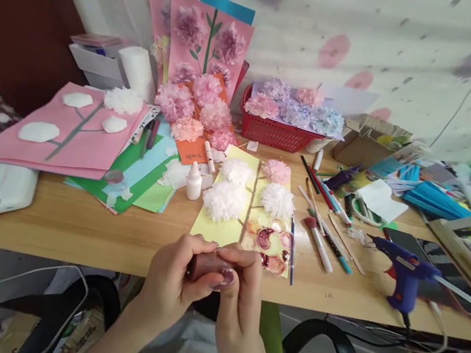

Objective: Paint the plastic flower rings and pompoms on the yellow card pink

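My left hand (170,276) and my right hand (242,291) meet at the table's front edge, fingers closed around a small maroon cylinder (207,264), bottle-like and lying sideways. Fingers cover both its ends, so a cap or label cannot be made out. Dark paint marks my thumb tips. Just beyond lies a yellow sheet (204,228) bearing white paper flowers (225,200) and a pink paper flower (277,171) on a drawn stem. A clear palette (262,233) with maroon and pinkish paint rests on its lower right, beside a thin blue brush (292,248).
A white squeeze bottle (194,182) stands left of the sheet. Brushes and pens (318,243) lie to the right, then a blue glue gun (408,272). Behind are a red basket (269,132) with paper flowers and a pink flower card (210,41). A white power bank (1,190) is far left.
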Demonstrator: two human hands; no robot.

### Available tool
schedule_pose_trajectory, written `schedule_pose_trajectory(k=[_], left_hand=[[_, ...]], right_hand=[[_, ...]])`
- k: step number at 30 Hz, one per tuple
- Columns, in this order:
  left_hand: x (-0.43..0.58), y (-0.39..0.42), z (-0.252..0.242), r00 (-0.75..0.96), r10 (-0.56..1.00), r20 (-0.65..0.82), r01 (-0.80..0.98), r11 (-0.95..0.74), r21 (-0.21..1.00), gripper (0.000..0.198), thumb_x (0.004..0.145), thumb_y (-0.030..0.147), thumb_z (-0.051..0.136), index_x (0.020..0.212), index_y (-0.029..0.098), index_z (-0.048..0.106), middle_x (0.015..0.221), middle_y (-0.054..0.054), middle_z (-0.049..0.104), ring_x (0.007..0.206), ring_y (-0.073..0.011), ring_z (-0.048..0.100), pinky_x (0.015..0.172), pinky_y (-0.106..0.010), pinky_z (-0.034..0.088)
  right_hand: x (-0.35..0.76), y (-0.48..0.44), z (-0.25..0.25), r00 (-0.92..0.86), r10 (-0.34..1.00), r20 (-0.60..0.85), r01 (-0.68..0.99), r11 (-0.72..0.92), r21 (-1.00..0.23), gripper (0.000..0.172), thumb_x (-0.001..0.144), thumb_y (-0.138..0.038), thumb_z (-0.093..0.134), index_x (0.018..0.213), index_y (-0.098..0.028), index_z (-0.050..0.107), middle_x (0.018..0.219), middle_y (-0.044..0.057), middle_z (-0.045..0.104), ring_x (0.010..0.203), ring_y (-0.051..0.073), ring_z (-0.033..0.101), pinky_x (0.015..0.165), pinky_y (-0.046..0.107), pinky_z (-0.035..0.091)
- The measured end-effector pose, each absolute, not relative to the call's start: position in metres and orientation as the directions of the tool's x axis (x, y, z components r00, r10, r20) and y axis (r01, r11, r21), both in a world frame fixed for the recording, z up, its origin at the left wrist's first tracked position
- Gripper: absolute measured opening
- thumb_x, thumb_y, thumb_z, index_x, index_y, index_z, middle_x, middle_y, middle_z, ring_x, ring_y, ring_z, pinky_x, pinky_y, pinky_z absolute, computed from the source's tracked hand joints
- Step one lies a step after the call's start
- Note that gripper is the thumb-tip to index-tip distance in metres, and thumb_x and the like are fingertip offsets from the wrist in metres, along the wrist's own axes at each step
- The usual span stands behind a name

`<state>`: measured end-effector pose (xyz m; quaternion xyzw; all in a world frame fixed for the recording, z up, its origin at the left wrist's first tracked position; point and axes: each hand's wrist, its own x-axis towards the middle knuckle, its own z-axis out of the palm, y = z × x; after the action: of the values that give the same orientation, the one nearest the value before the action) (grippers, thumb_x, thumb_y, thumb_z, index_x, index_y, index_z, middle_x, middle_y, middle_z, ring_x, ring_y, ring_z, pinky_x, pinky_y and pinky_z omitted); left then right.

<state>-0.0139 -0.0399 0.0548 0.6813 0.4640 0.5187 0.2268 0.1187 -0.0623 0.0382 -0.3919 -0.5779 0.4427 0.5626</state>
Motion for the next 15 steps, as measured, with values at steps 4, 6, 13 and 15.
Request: schedule_pose_trajectory(k=[4, 6, 13, 15], left_hand=[[-0.0038, -0.0404, 0.0594, -0.062, 0.956, 0.287, 0.240, -0.265, 0.934, 0.043, 0.095, 0.061, 0.048, 0.078, 0.023, 0.058, 0.058, 0.002, 0.062, 0.049, -0.0129, 0.055, 0.045, -0.023, 0.043], [-0.0031, -0.0399, 0.0599, -0.075, 0.978, 0.197, 0.140, -0.185, 0.973, 0.046, 0.096, 0.061, 0.046, 0.073, 0.022, 0.055, 0.055, 0.003, 0.056, 0.049, -0.0117, 0.050, 0.045, -0.022, 0.040], [-0.0090, -0.0465, 0.0569, 0.078, 0.989, 0.127, -0.056, -0.122, 0.991, 0.053, 0.074, 0.049, 0.082, 0.119, 0.028, 0.063, 0.085, -0.001, 0.066, 0.067, -0.0139, 0.058, 0.061, -0.025, 0.052], [-0.0081, -0.0462, 0.0567, 0.070, 0.971, 0.229, 0.057, -0.233, 0.971, 0.035, 0.081, 0.038, 0.079, 0.114, 0.029, 0.070, 0.087, -0.002, 0.061, 0.077, -0.0154, 0.059, 0.068, -0.026, 0.053]], right_hand=[[0.1188, -0.0543, 0.0316, -0.027, 0.821, 0.570, 0.100, 0.570, -0.815, 0.022, 0.100, -0.018, 0.049, 0.116, -0.032, 0.056, 0.100, 0.004, 0.060, 0.089, 0.021, 0.059, 0.078, 0.036, 0.049], [0.1194, -0.0518, 0.0288, -0.064, 0.784, 0.617, 0.162, 0.619, -0.769, 0.025, 0.097, -0.012, 0.052, 0.111, -0.032, 0.058, 0.102, 0.004, 0.059, 0.093, 0.022, 0.058, 0.081, 0.039, 0.048], [0.1149, -0.0550, 0.0341, 0.041, 0.989, 0.142, -0.425, 0.146, -0.893, 0.009, 0.100, -0.037, 0.056, 0.107, -0.031, 0.054, 0.100, 0.002, 0.060, 0.091, 0.018, 0.059, 0.083, 0.034, 0.049], [0.1121, -0.0556, 0.0349, -0.049, 0.999, -0.005, -0.566, -0.032, -0.824, 0.023, 0.093, -0.048, 0.063, 0.103, -0.029, 0.055, 0.091, 0.001, 0.059, 0.081, 0.017, 0.057, 0.076, 0.031, 0.049]])
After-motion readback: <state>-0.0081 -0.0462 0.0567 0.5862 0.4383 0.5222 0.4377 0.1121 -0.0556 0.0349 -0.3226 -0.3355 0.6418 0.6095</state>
